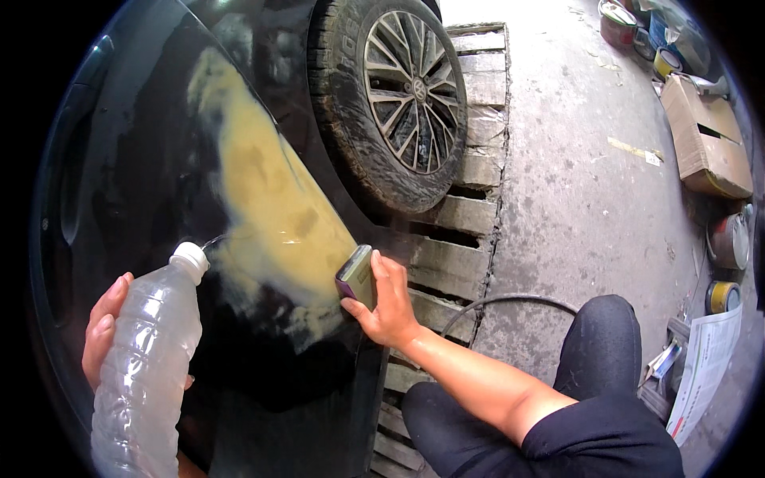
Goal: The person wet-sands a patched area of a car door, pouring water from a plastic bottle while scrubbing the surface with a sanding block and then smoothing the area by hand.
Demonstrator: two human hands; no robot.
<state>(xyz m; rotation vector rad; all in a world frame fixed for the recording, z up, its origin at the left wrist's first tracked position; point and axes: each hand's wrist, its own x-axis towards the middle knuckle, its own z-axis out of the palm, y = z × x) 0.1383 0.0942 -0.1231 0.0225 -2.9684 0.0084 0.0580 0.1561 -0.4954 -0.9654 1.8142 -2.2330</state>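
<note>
My left hand is wrapped round a clear ribbed plastic bottle with a white cap, tilted toward a black car panel. From the cap a thin stream of water runs onto the panel. A yellowish filler patch with smeared pale edges covers part of the panel. With my right hand I grip a sanding block, dark-edged with a greenish-grey back, at the patch's lower right edge. The block's underside is hidden.
The car's wheel stands just beyond the panel. Concrete slats with gaps run beneath it, and a dark hose crosses the floor. Along the right lie a cardboard box, several tins and a printed sheet. My bent knees are close to my right arm.
</note>
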